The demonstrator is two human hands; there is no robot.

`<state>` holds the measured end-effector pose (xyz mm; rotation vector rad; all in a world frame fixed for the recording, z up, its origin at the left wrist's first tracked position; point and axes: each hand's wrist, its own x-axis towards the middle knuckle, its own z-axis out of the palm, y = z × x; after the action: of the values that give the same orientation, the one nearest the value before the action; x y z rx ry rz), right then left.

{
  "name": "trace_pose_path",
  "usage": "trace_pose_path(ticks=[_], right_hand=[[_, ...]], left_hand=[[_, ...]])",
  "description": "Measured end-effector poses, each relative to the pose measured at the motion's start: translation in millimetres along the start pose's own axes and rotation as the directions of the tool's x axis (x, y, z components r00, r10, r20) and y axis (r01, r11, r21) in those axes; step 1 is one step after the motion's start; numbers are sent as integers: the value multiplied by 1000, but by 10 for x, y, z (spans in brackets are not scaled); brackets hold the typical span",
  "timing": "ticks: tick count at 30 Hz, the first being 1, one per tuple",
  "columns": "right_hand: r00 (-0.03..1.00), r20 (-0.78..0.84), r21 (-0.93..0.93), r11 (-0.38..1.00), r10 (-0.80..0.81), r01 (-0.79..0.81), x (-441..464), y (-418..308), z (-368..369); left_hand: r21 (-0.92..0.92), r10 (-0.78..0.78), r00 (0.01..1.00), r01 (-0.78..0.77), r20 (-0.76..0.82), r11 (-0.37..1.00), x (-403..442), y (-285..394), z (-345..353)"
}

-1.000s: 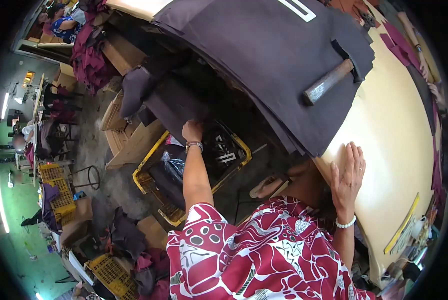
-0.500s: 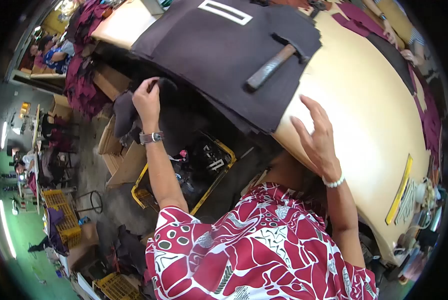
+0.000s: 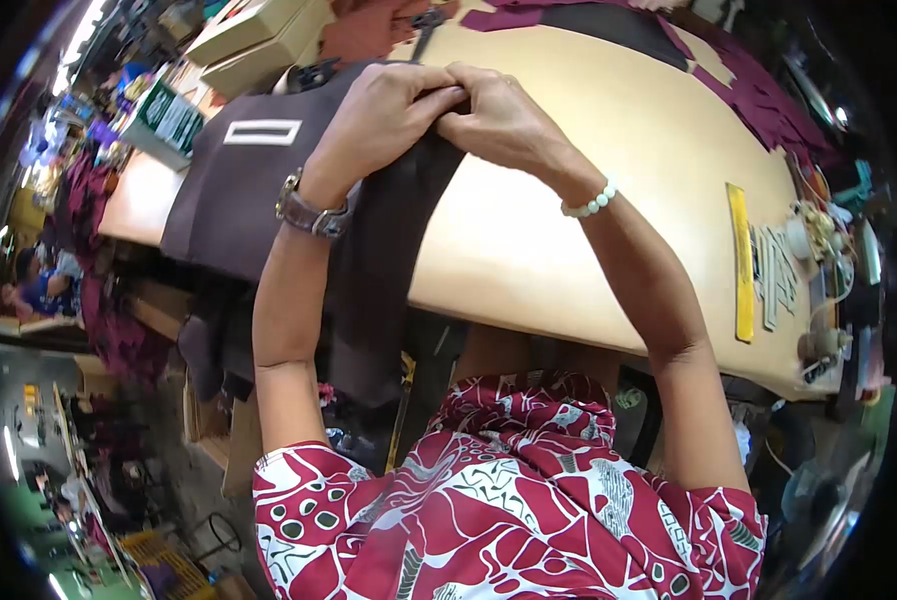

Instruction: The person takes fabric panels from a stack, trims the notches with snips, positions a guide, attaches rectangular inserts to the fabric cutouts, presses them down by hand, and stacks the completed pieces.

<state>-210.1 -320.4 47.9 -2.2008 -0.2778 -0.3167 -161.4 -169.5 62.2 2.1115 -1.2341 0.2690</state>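
Two hands point(image 3: 381, 118) point(image 3: 507, 120) pinching, one dark cloth point(image 3: 377, 310)

Cannot see the gripped upper edge of the dark cloth point(image 3: 384, 280), covered toward twelve o'clock by the pinched fingers of the left hand point(image 3: 384, 125) and right hand point(image 3: 509, 120). Cannot follow the yellow rim point(image 3: 407, 395) near seven o'clock behind that cloth's hanging end. Cannot read the watch point(image 3: 314, 216) at ten, seen edge-on, nor the tiny print on the green box point(image 3: 164, 125) farther out. Can barely make out a blurred person point(image 3: 44, 288) at nine. Can see the patterned shirt point(image 3: 509, 500) only down to the bottom edge at six.
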Motion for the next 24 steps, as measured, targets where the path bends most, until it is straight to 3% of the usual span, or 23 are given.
trace_pose_path(ticks=[1, 2, 4, 5, 8, 9, 10, 11, 12, 14, 16, 17, 18, 19, 20, 22, 23, 24], right_hand=[[995, -47, -38, 996, -83, 82, 33, 206, -81], [999, 2, -100, 994, 33, -33, 83, 373, -213], [961, 46, -60, 961, 274, -271, 119, 600, -503], [959, 33, -127, 953, 280, -274, 130, 770, -610], [950, -19, -408, 865, 311, -291, 73, 1010, -1000], [943, -46, -484, 818, 331, -310, 86, 1168, -1082], [934, -74, -557, 763, 349, -329, 80, 1278, -1197], [921, -118, -615, 701, 371, -361, 58, 1367, -1307], [935, -210, -632, 689, 287, -354, 63, 1522, -1406], [918, -383, -670, 654, 100, -351, 70, 1923, -1703], [859, -491, -777, 517, -142, -359, 92, 2085, -2099], [831, -521, -804, 437, -194, -402, 156, 2214, -2397], [788, -524, -813, 465, -323, -350, 91, 2196, -2621], [730, -517, -828, 478, -446, -294, 25, 2166, -2843], [597, -500, -827, 550, -627, -115, -117, 1963, -2991], [432, -598, -797, 558, -675, -231, -569, 1469, -2878], [468, -628, -762, 611, -622, -212, -841, 1375, -2777], [503, -656, -721, 664, -563, -197, -1134, 1350, -2673]], left_hand=[[44, 28, 999, -29, 24, 999, 155, 8, 70], [88, 56, 997, -60, 45, 994, 311, 24, 132], [31, -27, 975, 21, 221, 999, 599, 146, 213], [12, -67, 948, 67, 311, 998, 706, 170, 263], [117, 11, 937, -55, 349, 992, 1020, -69, 567], [118, -88, 870, 35, 486, 992, 1116, -184, 622], [137, -67, 835, -10, 546, 991, 1221, -330, 721], [237, -128, 824, -8, 551, 971, 1295, -474, 813], [341, -195, 815, -3, 546, 940, 1351, -554, 846], [524, -276, 906, 72, 322, 849, 1515, -805, 888], [601, -286, 957, 196, 56, 775, 1628, -729, 775], [625, -220, 973, 216, -72, 750, 1700, -605, 684], [605, -110, 975, 207, -193, 768, 1703, -408, 570], [548, 100, 946, 89, -307, 832, 1683, -405, 504], [488, 266, 894, -62, -362, 871, 1587, -237, 430], [400, 319, 865, -154, -387, 904, 1281, 141, 408], [361, 365, 853, -229, -373, 904, 1090, 289, 447], [282, 281, 895, -187, -345, 941, 877, 314, 553]])
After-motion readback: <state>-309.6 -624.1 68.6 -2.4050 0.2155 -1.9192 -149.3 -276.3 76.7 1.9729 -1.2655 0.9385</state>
